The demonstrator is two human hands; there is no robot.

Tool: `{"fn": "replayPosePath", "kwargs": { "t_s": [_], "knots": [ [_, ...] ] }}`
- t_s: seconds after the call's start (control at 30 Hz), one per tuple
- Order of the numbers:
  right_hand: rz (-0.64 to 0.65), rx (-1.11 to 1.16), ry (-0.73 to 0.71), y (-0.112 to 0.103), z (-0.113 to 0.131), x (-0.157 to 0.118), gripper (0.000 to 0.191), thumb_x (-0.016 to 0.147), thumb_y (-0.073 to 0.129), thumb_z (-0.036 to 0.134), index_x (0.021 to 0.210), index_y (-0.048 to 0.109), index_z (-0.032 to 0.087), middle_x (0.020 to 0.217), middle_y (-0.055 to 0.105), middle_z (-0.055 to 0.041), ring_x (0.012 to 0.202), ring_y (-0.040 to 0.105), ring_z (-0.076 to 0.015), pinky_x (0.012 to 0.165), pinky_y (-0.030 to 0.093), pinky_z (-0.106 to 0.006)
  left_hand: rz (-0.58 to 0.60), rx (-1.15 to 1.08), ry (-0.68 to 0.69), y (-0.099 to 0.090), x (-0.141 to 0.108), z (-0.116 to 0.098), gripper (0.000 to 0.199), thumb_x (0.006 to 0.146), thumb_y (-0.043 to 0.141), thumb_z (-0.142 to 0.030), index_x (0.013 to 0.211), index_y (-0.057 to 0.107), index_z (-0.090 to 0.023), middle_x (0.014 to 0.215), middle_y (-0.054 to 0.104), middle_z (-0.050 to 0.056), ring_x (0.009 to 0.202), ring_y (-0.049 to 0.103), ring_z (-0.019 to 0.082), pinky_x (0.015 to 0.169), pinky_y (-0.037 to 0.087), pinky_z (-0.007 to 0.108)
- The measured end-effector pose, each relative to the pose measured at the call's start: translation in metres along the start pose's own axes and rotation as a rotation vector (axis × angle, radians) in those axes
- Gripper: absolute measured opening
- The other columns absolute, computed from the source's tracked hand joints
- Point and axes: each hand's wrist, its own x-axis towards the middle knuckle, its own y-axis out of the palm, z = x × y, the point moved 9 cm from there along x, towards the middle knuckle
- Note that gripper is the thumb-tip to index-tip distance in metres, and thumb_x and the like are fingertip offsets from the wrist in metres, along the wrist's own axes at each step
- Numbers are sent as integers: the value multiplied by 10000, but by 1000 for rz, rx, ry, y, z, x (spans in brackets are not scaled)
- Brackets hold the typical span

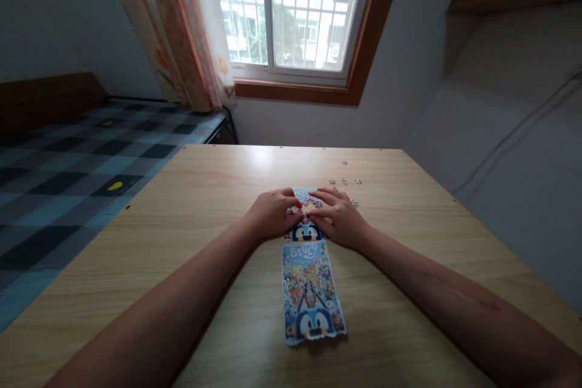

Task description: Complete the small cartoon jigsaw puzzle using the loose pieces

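A partly assembled jigsaw puzzle (306,233) lies flat on the wooden table, with a blue cartoon dog's face at its near end and a light blue strip at its far end. Its middle shows a gap of bare table. My left hand (275,212) curls over the puzzle's left edge, thumb and fingertips resting on it. From the right, my right hand (341,216) reaches over the puzzle with its fingers stretched and apart. Whether a small piece is under the fingertips is hidden. Just nearer lies a paper picture sheet (311,291) marked "Bluey", with a torn lower edge.
Several loose puzzle pieces (344,181) lie scattered beyond my right hand. The wooden table (218,182) ends before a wall with a barred window (309,12). A bed with a checked cover (150,151) stands to the left.
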Motion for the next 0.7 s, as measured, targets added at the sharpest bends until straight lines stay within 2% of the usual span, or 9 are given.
{"fn": "replayPosePath", "kwargs": {
  "t_s": [0.2, 0.4, 0.7],
  "knots": [
    [-13, 0, -13, -2, 2, 0, 201, 932, 655, 263, 1070, 790, 317, 1370, 650, -63, 1316, 519, -303, 1084, 413, -554, 3, -13, 6, 1, 0, 1, 193, 865, 653, -387, 951, 775, -265, 954, 716, 32, 757, 673, 174, 663, 491, 291],
    [42, -62, -31, 3, 6, 0, 196, 951, 636, 295, 1052, 802, 318, 1408, 626, -56, 1343, 507, -295, 1096, 423, -521, 42, -19, -28, 3, 0, 3, 228, 878, 623, -405, 970, 776, -263, 986, 717, 34, 787, 673, 181, 692, 492, 299],
    [44, -93, -16, 2, 7, 2, 195, 943, 640, 275, 1043, 803, 314, 1402, 631, -55, 1327, 524, -296, 1086, 436, -521, 64, -31, -36, 4, 0, 4, 209, 875, 632, -404, 939, 778, -270, 965, 706, 23, 787, 659, 172, 690, 468, 289]
  ]
}}
